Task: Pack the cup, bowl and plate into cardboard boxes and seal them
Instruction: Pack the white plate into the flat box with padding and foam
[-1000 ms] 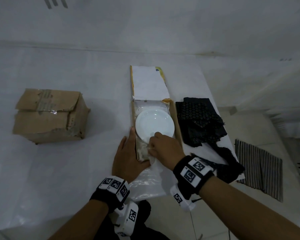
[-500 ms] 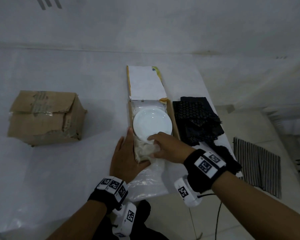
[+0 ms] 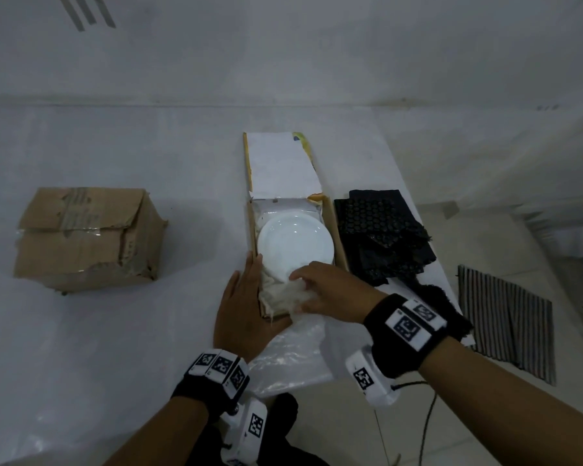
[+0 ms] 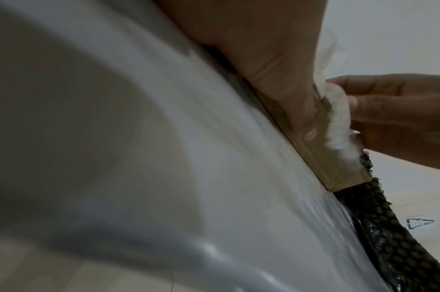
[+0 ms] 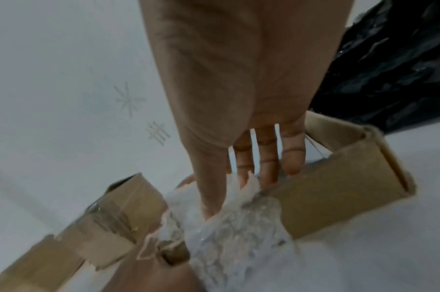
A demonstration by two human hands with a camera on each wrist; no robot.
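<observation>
A white plate (image 3: 295, 245) lies on clear bubble wrap (image 3: 283, 294) inside a shallow cardboard box (image 3: 339, 243) whose lid is folded back. My left hand (image 3: 246, 287) lies flat with straight fingers against the box's near left wall. At the plate's near rim, my right hand (image 3: 300, 280) pinches the wrap. In the right wrist view the fingers (image 5: 266, 158) curl into the crumpled wrap (image 5: 234, 223) over the box wall (image 5: 339, 187). The left wrist view has the wrap (image 4: 336, 122) between both hands. No cup or bowl is in view.
A closed, taped cardboard box (image 3: 85, 237) stands on the table at the left. Black bubble wrap (image 3: 381, 237) lies right of the open box, by the table's right edge. A clear plastic sheet (image 3: 293, 361) hangs over the near edge. A striped mat (image 3: 505, 324) lies on the floor.
My right wrist has swung out to the right and its fingers have gathered more of the wrap at the plate's near rim. The left hand has stayed in place.
</observation>
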